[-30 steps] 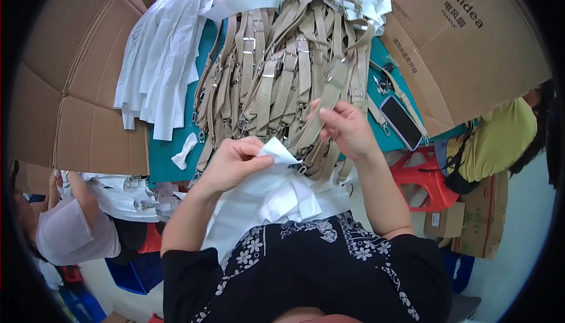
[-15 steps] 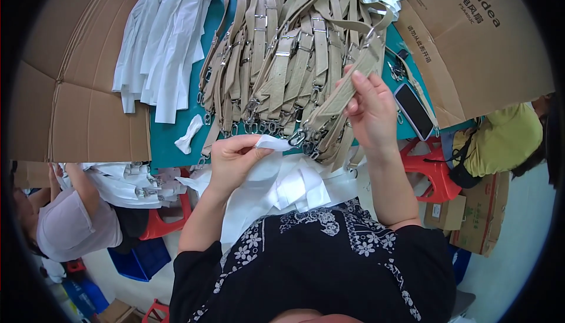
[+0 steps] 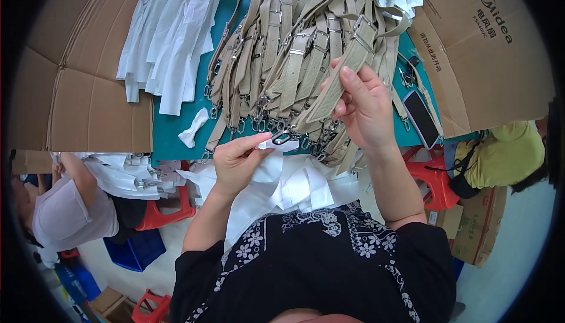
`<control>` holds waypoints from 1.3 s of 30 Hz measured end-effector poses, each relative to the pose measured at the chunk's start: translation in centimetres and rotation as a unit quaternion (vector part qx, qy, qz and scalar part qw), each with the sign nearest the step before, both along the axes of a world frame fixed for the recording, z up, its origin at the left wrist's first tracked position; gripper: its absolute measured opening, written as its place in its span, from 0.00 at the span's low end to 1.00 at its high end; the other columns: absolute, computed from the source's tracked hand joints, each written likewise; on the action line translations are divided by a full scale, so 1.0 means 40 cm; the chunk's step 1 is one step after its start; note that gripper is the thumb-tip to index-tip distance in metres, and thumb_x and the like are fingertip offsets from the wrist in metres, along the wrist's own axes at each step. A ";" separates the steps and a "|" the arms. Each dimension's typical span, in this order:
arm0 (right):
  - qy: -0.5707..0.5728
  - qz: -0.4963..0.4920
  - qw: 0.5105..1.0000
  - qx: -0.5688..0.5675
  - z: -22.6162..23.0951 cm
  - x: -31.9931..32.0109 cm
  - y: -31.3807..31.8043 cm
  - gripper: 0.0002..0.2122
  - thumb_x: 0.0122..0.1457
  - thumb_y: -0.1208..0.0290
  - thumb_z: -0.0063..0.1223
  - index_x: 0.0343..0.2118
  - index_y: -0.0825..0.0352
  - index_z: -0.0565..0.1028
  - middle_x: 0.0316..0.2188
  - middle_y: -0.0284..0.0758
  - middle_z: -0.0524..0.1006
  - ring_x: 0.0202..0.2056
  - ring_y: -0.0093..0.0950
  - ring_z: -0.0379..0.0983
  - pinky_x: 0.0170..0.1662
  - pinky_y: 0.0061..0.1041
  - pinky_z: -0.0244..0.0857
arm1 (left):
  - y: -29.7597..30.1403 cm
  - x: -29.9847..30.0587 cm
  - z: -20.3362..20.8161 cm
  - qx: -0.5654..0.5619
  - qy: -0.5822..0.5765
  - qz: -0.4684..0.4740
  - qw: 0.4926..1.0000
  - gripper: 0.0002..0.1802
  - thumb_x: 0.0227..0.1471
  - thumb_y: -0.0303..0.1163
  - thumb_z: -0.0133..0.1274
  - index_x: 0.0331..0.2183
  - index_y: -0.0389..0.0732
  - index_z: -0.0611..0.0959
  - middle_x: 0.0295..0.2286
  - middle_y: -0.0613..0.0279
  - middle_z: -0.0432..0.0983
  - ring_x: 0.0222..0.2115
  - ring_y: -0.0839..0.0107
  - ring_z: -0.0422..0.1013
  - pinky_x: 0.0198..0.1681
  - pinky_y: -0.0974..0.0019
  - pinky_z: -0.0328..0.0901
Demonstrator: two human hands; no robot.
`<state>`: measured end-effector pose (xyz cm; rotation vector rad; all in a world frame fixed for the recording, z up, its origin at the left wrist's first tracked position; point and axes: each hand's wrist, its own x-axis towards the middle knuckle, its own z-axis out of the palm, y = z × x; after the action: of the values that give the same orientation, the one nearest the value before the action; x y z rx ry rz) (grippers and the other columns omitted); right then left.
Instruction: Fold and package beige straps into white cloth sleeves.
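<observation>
My right hand (image 3: 364,108) grips a beige webbing strap (image 3: 335,87) lifted off a big pile of like straps (image 3: 294,46) on the teal table (image 3: 170,134). A metal clasp (image 3: 283,137) hangs at the strap's lower end. My left hand (image 3: 238,158) pinches a small white paper piece (image 3: 276,144) right at that clasp. White paper wrappers (image 3: 294,184) lie in my lap below both hands.
A stack of white paper sleeves (image 3: 168,34) lies at the table's left. Cardboard sheets (image 3: 65,75) flank the table on both sides. A phone (image 3: 421,118) rests at the right edge. Another person (image 3: 70,205) sits lower left near red stools (image 3: 162,214).
My right hand has lifted the strap higher and to the right, drawing it out of the pile. My left hand has moved up to the clasp with the paper piece.
</observation>
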<state>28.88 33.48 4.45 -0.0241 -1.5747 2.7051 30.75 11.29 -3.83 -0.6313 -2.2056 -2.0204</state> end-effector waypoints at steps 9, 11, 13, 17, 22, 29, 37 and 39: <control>-0.020 -0.009 0.996 0.082 -0.036 0.000 -0.032 0.11 0.55 0.70 0.47 0.39 0.70 0.69 0.23 0.32 0.74 0.17 0.16 0.67 0.20 0.12 0.63 | 0.024 0.010 0.006 0.124 -0.195 -0.068 0.971 0.16 0.45 0.19 0.52 0.39 0.29 0.75 0.30 0.58 0.75 0.28 0.80 0.70 0.31 0.78 0.65; -0.026 0.006 0.994 0.108 -0.049 0.005 -0.043 0.11 0.55 0.70 0.48 0.39 0.70 0.70 0.23 0.31 0.73 0.17 0.16 0.67 0.21 0.12 0.63 | 0.029 0.009 0.006 0.098 -0.202 -0.057 0.973 0.13 0.49 0.24 0.50 0.39 0.30 0.75 0.28 0.62 0.75 0.26 0.83 0.68 0.28 0.80 0.63; -0.040 0.019 0.990 0.137 -0.052 0.010 -0.053 0.10 0.53 0.71 0.50 0.36 0.70 0.71 0.21 0.29 0.73 0.18 0.15 0.67 0.21 0.12 0.62 | 0.025 0.006 -0.002 0.040 -0.183 -0.050 0.981 0.13 0.50 0.26 0.49 0.39 0.30 0.75 0.27 0.64 0.74 0.25 0.84 0.66 0.27 0.81 0.62; -0.062 0.024 0.984 0.167 -0.071 0.007 -0.054 0.10 0.52 0.69 0.52 0.34 0.70 0.73 0.20 0.29 0.72 0.18 0.15 0.67 0.21 0.12 0.62 | 0.036 0.006 0.005 0.020 -0.180 -0.045 0.982 0.13 0.52 0.29 0.47 0.39 0.33 0.76 0.25 0.69 0.73 0.22 0.87 0.61 0.24 0.83 0.57; -0.130 0.017 0.982 0.134 -0.105 -0.020 -0.039 0.10 0.52 0.67 0.53 0.32 0.69 0.73 0.20 0.29 0.72 0.19 0.15 0.67 0.23 0.13 0.63 | 0.030 0.003 -0.016 0.005 -0.123 -0.028 0.992 0.13 0.52 0.27 0.47 0.40 0.34 0.76 0.30 0.65 0.75 0.26 0.84 0.66 0.30 0.80 0.61; -0.119 -0.028 0.990 0.074 -0.129 -0.025 -0.049 0.09 0.53 0.68 0.52 0.32 0.68 0.72 0.22 0.28 0.72 0.19 0.16 0.67 0.24 0.13 0.63 | 0.027 0.006 -0.016 -0.051 0.021 0.039 0.998 0.13 0.49 0.24 0.48 0.39 0.33 0.76 0.28 0.58 0.77 0.26 0.81 0.70 0.30 0.79 0.63; -0.038 -0.018 0.990 0.136 -0.122 -0.018 -0.055 0.09 0.52 0.70 0.52 0.34 0.69 0.72 0.24 0.30 0.73 0.20 0.16 0.67 0.27 0.14 0.63 | 0.017 0.014 -0.022 -0.050 0.022 0.054 0.997 0.12 0.50 0.27 0.48 0.38 0.32 0.76 0.24 0.64 0.75 0.22 0.82 0.67 0.26 0.79 0.61; -0.045 0.006 0.990 0.133 -0.122 -0.012 -0.058 0.09 0.52 0.70 0.52 0.34 0.69 0.73 0.24 0.29 0.73 0.21 0.16 0.67 0.27 0.14 0.62 | 0.018 0.015 -0.024 -0.047 -0.002 0.054 0.997 0.12 0.52 0.28 0.47 0.38 0.31 0.76 0.24 0.67 0.74 0.23 0.83 0.66 0.26 0.80 0.60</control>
<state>28.40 31.15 -0.43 -0.1359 -1.9519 2.5108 31.37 12.01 -4.79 -0.5058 -2.2955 -1.8782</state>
